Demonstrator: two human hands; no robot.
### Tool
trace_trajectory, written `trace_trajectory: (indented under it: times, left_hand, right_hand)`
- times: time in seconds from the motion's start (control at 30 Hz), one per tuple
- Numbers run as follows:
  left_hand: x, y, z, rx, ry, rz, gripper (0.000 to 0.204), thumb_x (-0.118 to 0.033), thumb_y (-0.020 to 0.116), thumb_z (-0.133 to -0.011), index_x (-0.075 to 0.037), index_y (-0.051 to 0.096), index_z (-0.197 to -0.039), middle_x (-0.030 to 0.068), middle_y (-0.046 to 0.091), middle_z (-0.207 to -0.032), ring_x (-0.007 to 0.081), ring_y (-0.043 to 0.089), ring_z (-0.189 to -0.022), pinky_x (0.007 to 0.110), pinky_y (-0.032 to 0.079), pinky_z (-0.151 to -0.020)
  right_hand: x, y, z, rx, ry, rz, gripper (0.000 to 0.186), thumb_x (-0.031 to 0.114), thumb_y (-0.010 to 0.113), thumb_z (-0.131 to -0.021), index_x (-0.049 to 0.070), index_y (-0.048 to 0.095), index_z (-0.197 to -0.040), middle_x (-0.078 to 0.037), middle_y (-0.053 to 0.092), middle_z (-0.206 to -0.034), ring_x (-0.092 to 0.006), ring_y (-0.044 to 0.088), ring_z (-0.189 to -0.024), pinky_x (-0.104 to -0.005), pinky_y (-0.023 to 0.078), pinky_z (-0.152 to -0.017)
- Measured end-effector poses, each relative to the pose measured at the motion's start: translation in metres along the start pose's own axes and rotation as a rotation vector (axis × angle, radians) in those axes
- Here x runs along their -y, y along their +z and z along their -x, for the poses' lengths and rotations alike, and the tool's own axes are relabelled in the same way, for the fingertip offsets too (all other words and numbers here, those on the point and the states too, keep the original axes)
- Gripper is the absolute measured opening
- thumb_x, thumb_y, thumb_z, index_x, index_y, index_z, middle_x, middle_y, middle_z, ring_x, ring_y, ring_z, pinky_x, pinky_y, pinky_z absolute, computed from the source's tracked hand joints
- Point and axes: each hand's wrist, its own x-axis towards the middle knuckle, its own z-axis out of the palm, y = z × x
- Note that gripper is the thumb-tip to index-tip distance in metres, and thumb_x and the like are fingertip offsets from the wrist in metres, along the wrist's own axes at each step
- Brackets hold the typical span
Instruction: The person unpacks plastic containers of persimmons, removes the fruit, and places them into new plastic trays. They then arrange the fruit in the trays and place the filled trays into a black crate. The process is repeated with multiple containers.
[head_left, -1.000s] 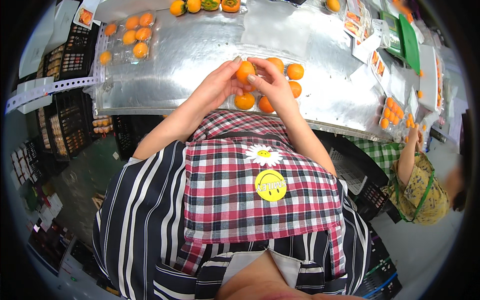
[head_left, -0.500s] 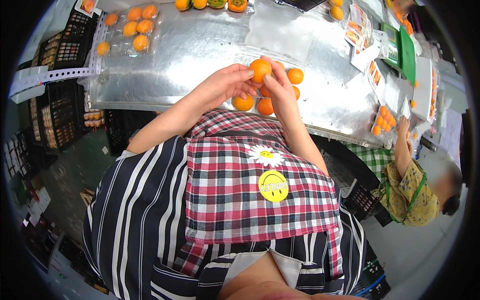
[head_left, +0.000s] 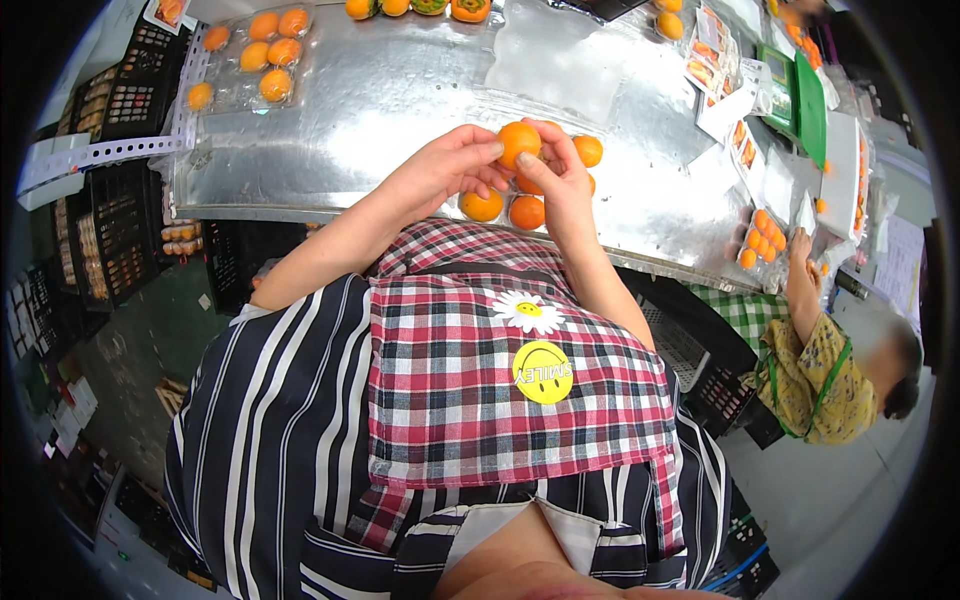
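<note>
A smooth orange persimmon (head_left: pixel 518 143) is held up between my two hands over the metal table. My left hand (head_left: pixel 455 165) has its thumb and fingertips against the fruit's left side, with the lower fingers curled loosely. On the other side my right hand (head_left: pixel 560 170) grips it, thumb in front and fingers behind. Just below are more persimmons, among them one near my left hand (head_left: pixel 481 206), one near the table edge (head_left: pixel 527 212) and one beyond my right fingers (head_left: pixel 587 151). They seem to sit in a clear tray, partly hidden by my hands.
On the metal table (head_left: pixel 330 150) a clear tray of persimmons (head_left: pixel 275 85) stands at the far left. More persimmons (head_left: pixel 430 6) line the far edge. Labels (head_left: pixel 743 145) and a green box (head_left: pixel 808 110) lie right. A co-worker (head_left: pixel 815 375) handles fruit there. Black crates (head_left: pixel 120 230) stand left.
The persimmon looks slightly turned in my fingers, and my right thumb has shifted a little across its front. The whole view has drifted slightly; both hands keep their hold.
</note>
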Motion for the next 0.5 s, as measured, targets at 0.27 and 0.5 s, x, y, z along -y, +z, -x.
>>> trace_trajectory:
  times: [0.27,0.5]
  left_hand:
    - [0.005,-0.015,-0.004,-0.099,0.063,0.181,0.039,-0.038,0.045,-0.099,-0.006,0.046,-0.120,0.0103,0.054,-0.107,0.0163,0.060,-0.089,0.026,0.052,-0.073]
    - [-0.008,-0.030,0.000,-0.096,0.074,0.185,0.032,-0.034,0.044,-0.100,-0.007,0.052,-0.113,0.0125,0.058,-0.099,0.0158,0.058,-0.077,0.022,0.048,-0.059]
  right_hand:
    - [0.007,0.009,0.004,0.049,-0.199,0.574,0.057,0.013,0.073,-0.075,0.008,0.051,-0.127,-0.014,0.050,-0.122,-0.0304,0.050,-0.113,-0.0387,0.044,-0.094]
    - [-0.002,-0.053,-0.026,-0.030,-0.243,1.244,0.050,0.014,0.066,-0.078,0.009,0.054,-0.126,-0.014,0.054,-0.121,-0.0348,0.051,-0.112,-0.0419,0.042,-0.097]
